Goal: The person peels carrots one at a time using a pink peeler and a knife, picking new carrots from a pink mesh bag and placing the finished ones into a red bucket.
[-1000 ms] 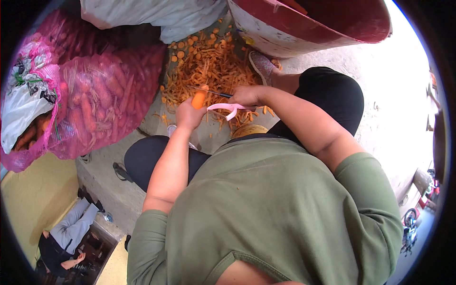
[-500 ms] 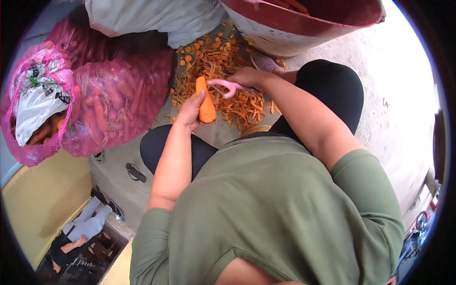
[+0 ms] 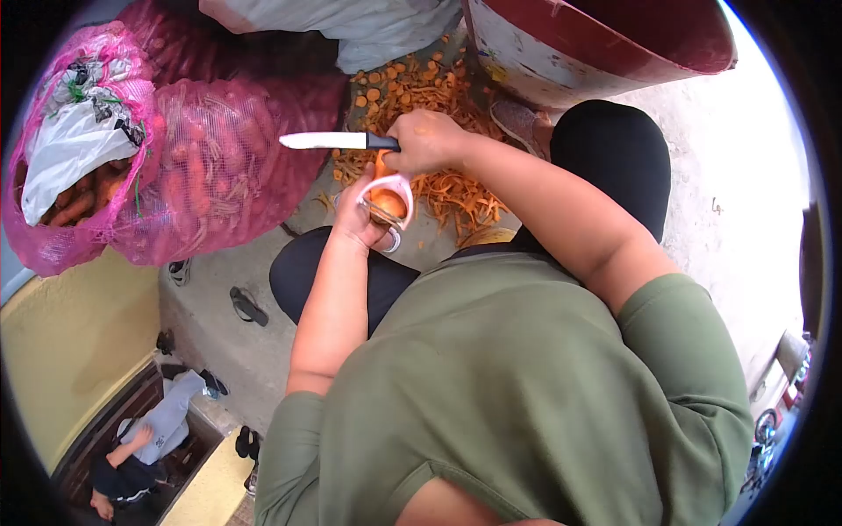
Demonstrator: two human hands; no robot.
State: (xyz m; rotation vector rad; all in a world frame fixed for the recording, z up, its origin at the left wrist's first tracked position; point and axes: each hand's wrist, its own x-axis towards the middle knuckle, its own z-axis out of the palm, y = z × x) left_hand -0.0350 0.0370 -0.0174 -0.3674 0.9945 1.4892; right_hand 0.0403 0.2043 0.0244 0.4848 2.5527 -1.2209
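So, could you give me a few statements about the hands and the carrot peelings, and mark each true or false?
The left hand holds a carrot. True.

The right hand is empty. False: it holds a knife and a peeler.

The peeler is pink. True.

The knife has a white handle. False: its handle is black.

The orange peelings are heaped outside the large tub. True.
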